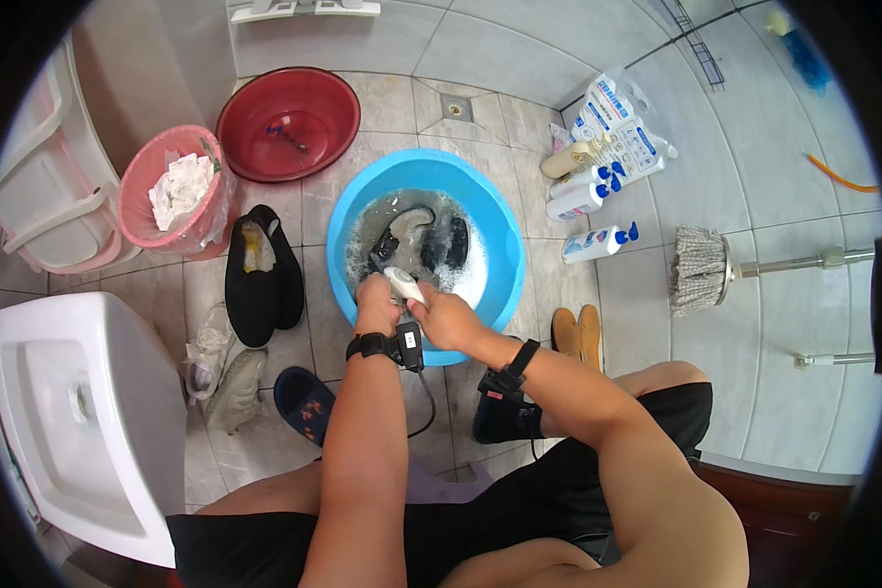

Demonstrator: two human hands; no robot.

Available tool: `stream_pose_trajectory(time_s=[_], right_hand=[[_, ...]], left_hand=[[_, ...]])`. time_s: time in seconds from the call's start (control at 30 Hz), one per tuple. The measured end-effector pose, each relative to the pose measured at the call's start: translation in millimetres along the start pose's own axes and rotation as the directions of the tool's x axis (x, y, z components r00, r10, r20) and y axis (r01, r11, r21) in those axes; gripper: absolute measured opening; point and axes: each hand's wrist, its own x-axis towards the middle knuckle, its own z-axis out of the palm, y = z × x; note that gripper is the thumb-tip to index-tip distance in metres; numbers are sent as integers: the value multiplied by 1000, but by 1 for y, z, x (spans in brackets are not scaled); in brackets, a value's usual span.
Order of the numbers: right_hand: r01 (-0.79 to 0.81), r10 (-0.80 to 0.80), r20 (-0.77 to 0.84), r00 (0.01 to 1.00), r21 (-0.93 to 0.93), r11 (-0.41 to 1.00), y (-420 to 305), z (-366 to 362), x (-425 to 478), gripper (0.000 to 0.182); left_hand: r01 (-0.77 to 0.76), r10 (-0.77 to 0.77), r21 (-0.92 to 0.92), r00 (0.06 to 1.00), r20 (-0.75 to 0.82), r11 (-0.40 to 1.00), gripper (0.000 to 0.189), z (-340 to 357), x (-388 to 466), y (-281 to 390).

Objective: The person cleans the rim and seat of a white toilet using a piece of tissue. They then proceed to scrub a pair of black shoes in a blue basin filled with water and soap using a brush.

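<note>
A light blue plastic basin [511, 253] on the tiled floor holds cloudy, foamy water. Dark footwear [452, 242] lies partly under the water, with a pale piece [411, 220] beside it. My right hand [448, 317] grips a white plastic handle [404, 284] over the basin's near side; what the handle belongs to is unclear. Close by on the left, my left hand [377, 300] is by the near rim, its fingers bent and partly hidden, so its hold cannot be made out. Both wrists wear black straps with small devices.
A red basin [327, 140], a pink bin [136, 187], black shoes [253, 309] and whitish sneakers [235, 389] are on the left. Pump bottles [588, 245], tan shoes [589, 331] and a mop head [698, 272] are on the right. A floor drain [456, 109] lies beyond.
</note>
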Motion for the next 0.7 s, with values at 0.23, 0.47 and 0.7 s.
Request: stream_pose_trajectory(time_s=[0.23,0.47,0.7], right_hand=[[-51,46,-29,999,-218,975,30,-1,83,43],[11,-7,37,999,-112,994,-21,-1,25,36],[-12,20,38,999,-194,981,18,0,57,49]], left_hand=[[27,-28,67,1000,7,997,33,22,-38,-1],[-32,31,17,998,46,999,31,-1,-7,4],[-37,35,29,996,83,999,36,6,-22,-9]])
